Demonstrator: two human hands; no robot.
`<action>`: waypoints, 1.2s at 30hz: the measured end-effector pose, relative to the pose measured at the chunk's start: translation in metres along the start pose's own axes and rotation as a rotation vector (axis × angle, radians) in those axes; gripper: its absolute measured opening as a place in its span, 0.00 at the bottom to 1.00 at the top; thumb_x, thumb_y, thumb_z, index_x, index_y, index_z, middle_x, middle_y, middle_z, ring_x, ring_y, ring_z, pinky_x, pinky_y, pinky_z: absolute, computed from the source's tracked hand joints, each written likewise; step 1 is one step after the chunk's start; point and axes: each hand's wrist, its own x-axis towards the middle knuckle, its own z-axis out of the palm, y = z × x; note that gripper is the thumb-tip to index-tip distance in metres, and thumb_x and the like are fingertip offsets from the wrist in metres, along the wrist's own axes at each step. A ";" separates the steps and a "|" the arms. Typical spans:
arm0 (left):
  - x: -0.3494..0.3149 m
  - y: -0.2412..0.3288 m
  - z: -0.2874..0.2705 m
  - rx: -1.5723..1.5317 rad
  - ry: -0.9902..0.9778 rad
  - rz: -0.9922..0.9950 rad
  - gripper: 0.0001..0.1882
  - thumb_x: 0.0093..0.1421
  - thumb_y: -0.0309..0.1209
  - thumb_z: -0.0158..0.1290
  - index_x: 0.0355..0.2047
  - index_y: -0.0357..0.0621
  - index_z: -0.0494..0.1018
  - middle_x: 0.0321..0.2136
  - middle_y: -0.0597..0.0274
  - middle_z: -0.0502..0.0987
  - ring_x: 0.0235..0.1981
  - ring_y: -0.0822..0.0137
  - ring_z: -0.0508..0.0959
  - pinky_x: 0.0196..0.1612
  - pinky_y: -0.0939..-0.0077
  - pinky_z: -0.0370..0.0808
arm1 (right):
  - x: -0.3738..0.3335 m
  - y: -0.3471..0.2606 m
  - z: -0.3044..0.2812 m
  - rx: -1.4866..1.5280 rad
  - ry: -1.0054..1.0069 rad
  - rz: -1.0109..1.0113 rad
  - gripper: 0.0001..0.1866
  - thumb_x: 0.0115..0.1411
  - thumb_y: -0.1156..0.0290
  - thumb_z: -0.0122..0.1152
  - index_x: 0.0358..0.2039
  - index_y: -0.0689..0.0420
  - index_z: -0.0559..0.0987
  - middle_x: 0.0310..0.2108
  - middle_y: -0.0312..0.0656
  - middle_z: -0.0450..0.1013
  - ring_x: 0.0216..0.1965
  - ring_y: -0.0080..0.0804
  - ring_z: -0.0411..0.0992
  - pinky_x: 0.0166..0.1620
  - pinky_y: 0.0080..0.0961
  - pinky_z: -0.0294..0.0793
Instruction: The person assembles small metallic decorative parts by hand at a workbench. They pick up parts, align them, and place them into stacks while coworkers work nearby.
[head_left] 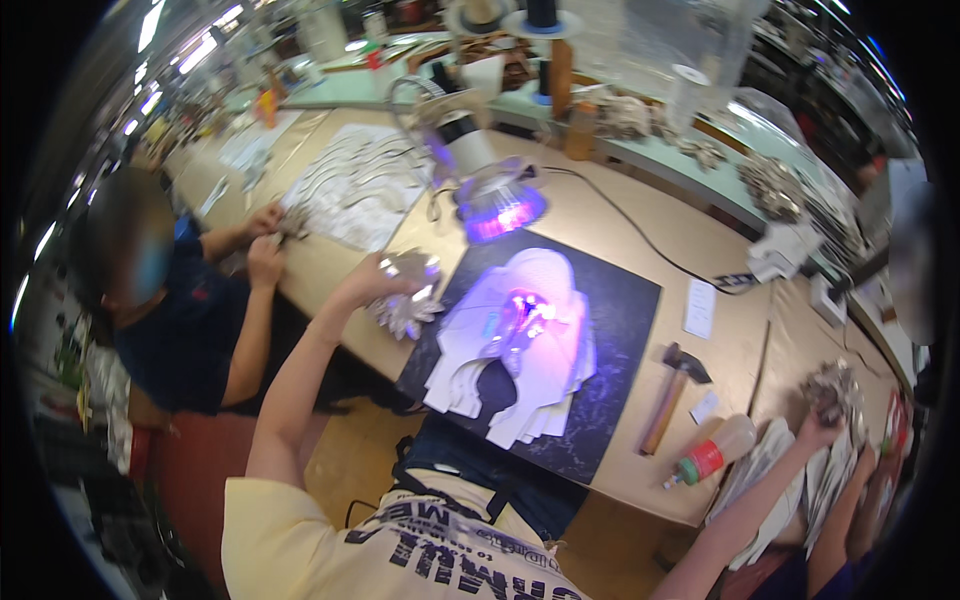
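Note:
My left hand (372,281) is closed around a bundle of shiny silver cut pieces (408,300), held up left of the black board (625,300). On that board lies a fanned stack of white cut pieces (550,380), some with curved cut-outs, lit purple by a lamp (500,208) hanging over it. A glossy silver piece (520,325) rests on top of the stack. Far to the right, my right hand (822,428) grips another crumpled bundle of silver-grey pieces (835,388). Its fingers are partly hidden by the bundle.
A hammer (672,400) and a bottle with a red label (715,450) lie right of the board. White strips (765,485) drape the right table edge. A co-worker (180,300) handles small pieces at left; another person's hand (862,468) is near my right hand. A cable (640,235) crosses behind.

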 end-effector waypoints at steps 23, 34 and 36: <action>-0.121 0.279 0.150 -0.478 -0.500 0.419 0.25 0.55 0.32 0.63 0.50 0.35 0.69 0.40 0.60 0.78 0.40 0.72 0.78 0.44 0.77 0.76 | -0.083 0.037 0.079 -0.213 -0.190 0.138 0.15 0.58 0.68 0.50 0.47 0.51 0.73 0.41 0.39 0.76 0.43 0.33 0.75 0.46 0.36 0.78; -0.124 0.382 0.317 -0.645 -0.842 0.440 0.29 0.55 0.34 0.65 0.52 0.36 0.66 0.41 0.56 0.77 0.41 0.67 0.78 0.44 0.72 0.77 | -0.101 0.040 0.105 -0.328 -0.227 0.242 0.16 0.58 0.68 0.51 0.47 0.54 0.72 0.40 0.41 0.75 0.41 0.35 0.75 0.47 0.38 0.79; -0.122 0.392 0.341 -0.690 -0.820 0.510 0.29 0.55 0.34 0.65 0.52 0.35 0.65 0.42 0.55 0.77 0.41 0.67 0.78 0.44 0.72 0.77 | -0.100 0.041 0.105 -0.329 -0.203 0.240 0.16 0.58 0.65 0.53 0.47 0.53 0.73 0.39 0.40 0.75 0.40 0.34 0.76 0.47 0.35 0.78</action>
